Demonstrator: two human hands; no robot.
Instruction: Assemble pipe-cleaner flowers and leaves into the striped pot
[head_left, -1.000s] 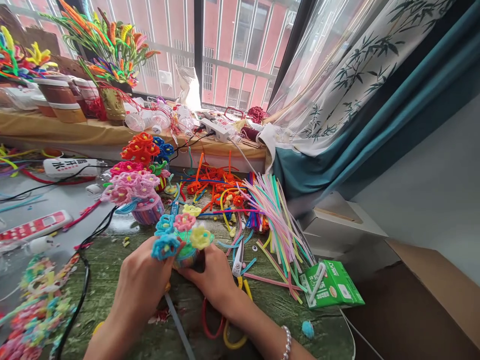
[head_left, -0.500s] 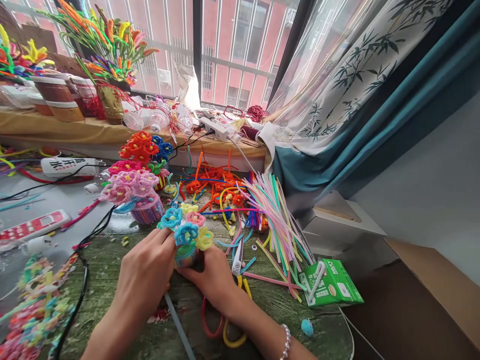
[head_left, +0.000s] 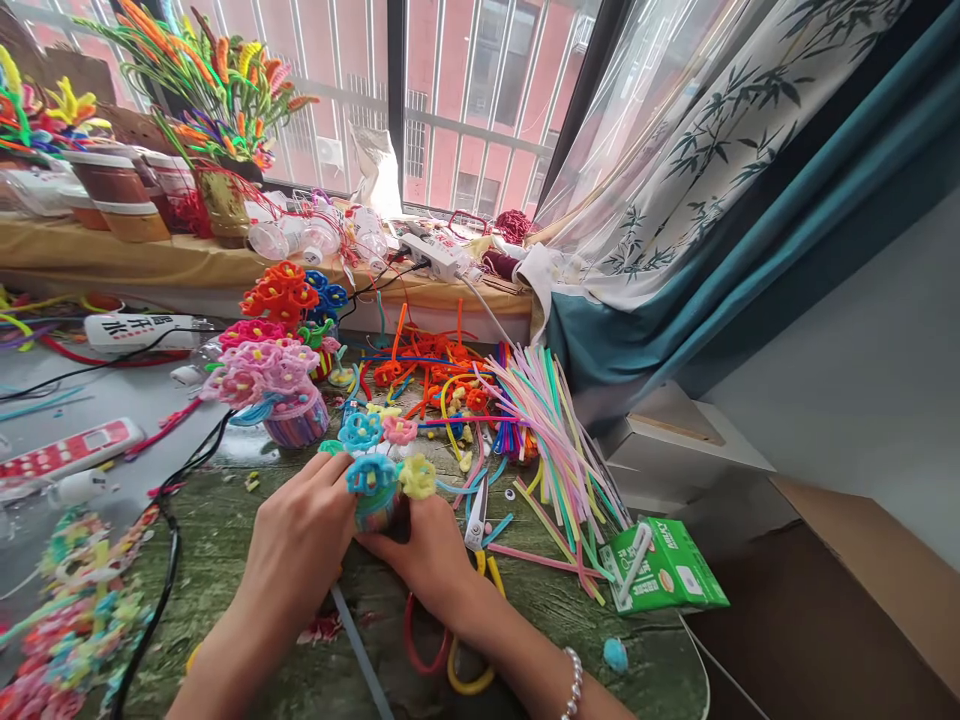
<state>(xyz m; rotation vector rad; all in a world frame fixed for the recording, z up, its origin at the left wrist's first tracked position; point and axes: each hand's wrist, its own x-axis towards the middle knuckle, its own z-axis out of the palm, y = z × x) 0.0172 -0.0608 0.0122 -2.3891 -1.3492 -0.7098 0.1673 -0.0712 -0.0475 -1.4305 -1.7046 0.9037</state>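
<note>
The right hand [head_left: 435, 548] clasped the small striped pot [head_left: 377, 512], I couldn't tell what the left hand [head_left: 304, 520] gripped, and a light touch seemed safest around the blue flower [head_left: 373, 474].

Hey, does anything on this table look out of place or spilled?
Just clutter. The white-labelled bottle lies on its side at the far left rather than standing; a blue pom-pom sits alone near the right edge of the table, apart from other pieces; red scraps litter its near side. No liquid spill shows.
</note>
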